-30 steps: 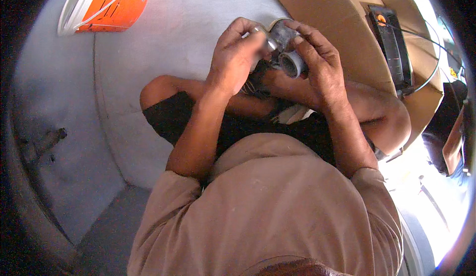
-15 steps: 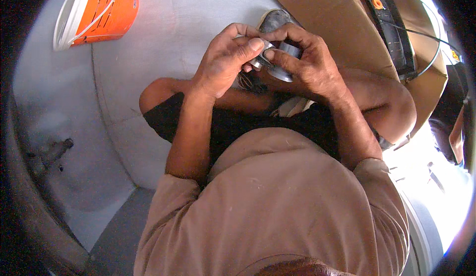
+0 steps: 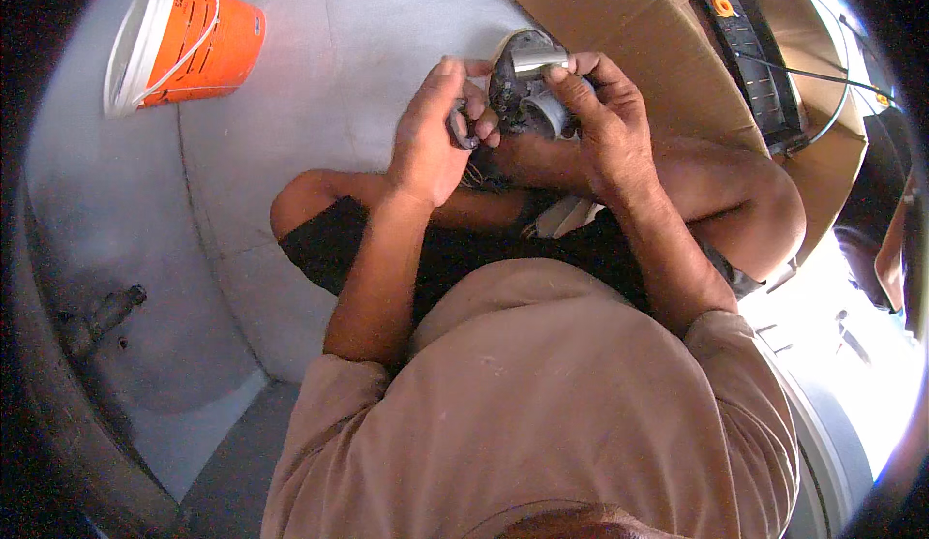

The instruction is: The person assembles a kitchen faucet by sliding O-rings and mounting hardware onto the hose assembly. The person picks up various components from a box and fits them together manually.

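Note:
My left hand is closed around a small dark ring-shaped piece, largely hidden by the fingers. Between the thumb and fingers of my right hand is a short shiny metal tube, lying crosswise. A grey round fitting with an open, curved end sits just below the tube, also in the right hand's fingers. The two hands are apart, above my crossed legs. Behind the pieces shows a dark, worn shoe.
An orange bucket with a white rim lies tilted at far left. To the right stands a cardboard box with a black tray, an orange ring and cables. A pipe stub juts out lower left. Another person's arm shows at the right edge.
The hands were together on the pieces and have moved apart. The metal tube is now in the right hand, and the dark ring-shaped piece shows in the left.

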{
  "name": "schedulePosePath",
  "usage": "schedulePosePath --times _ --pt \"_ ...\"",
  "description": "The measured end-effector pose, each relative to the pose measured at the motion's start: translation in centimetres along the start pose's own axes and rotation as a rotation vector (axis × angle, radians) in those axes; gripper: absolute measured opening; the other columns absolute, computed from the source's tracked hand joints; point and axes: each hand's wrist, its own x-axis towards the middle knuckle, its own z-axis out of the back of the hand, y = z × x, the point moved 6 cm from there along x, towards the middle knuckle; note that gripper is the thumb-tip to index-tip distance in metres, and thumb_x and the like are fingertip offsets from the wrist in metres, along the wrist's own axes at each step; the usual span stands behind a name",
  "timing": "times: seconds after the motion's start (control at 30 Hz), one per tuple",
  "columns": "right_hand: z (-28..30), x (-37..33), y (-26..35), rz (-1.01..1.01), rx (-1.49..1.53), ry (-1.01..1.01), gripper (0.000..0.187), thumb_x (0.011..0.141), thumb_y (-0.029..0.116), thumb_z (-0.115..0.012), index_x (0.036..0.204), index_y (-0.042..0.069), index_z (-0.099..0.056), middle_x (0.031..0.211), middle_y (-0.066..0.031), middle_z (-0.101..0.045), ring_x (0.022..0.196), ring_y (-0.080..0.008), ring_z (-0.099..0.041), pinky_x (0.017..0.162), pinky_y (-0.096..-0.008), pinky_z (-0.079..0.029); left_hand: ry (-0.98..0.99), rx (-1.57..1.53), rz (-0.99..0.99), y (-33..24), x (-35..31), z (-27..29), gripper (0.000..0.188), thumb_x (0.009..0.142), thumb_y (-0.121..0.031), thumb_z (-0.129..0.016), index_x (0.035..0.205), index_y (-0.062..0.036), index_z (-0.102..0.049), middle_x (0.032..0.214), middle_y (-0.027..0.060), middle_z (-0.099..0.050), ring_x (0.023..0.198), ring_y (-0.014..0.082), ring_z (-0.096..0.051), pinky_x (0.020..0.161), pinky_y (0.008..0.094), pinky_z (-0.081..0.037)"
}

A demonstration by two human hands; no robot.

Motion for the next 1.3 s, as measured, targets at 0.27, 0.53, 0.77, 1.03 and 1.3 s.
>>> schedulePosePath --times 0.27,0.53,0.77,1.03,1.3 --pt "-1.2 -1.1 1.4 -0.093 -0.006 0.036 0.028 0.1 0.026 -0.064 0.12 0.006 -0.061 0.103 -0.0053 -0.066 0.089 -0.014 -0.06 0.076 -0.0315 -0.051 -0.169 0.447 -0.378 -2.5 -0.6 -2.8 0.029 0.1 -0.023 -0.066 0.12 -0.0016 -0.062 0.094 0.0041 -0.064 0.074 0.0114 -0.053 0.065 0.0292 -0.047" --pt "-0.9 -1.0 2.4 -0.104 0.204 0.114 0.032 0.102 0.018 -0.055 0.129 0.0 -0.055 0.111 -0.0083 -0.062 0.09 -0.0154 -0.055 0.077 -0.0291 -0.047 -0.137 0.548 -0.51 -4.1 -1.6 -4.0 0.029 0.098 -0.018 -0.069 0.117 0.0022 -0.062 0.087 0.0044 -0.063 0.071 0.009 -0.053 0.063 0.0257 -0.046" --pt "-0.7 -1.1 2.8 0.006 0.026 0.145 0.026 0.101 0.02 -0.061 0.122 0.005 -0.062 0.101 -0.0043 -0.066 0.082 -0.0121 -0.058 0.073 -0.0279 -0.049 -0.131 0.706 -0.553 -4.4 -1.6 -3.6 0.031 0.097 -0.019 -0.07 0.12 0.0017 -0.064 0.085 0.0042 -0.064 0.071 0.0108 -0.059 0.064 0.0261 -0.05" --pt "-0.4 -1.2 3.2 0.037 -0.189 0.112 0.029 0.102 0.018 -0.063 0.122 -0.001 -0.061 0.107 -0.01 -0.066 0.078 -0.0147 -0.063 0.068 -0.0285 -0.054 -0.134 0.686 -0.462 -5.0 -1.5 -2.9 0.031 0.093 -0.022 -0.076 0.114 0.0003 -0.069 0.092 0.0014 -0.067 0.081 0.0077 -0.058 0.071 0.0234 -0.048" --pt "-1.0 -1.6 2.8 -0.13 0.046 0.129 0.032 0.103 0.024 -0.063 0.123 0.0 -0.061 0.107 -0.0131 -0.066 0.076 -0.018 -0.065 0.066 -0.0317 -0.057 -0.089 0.674 -0.492 -5.0 -1.5 -2.8 0.029 0.096 -0.015 -0.07 0.118 0.0033 -0.067 0.089 0.0053 -0.065 0.07 0.0114 -0.057 0.064 0.0266 -0.048"
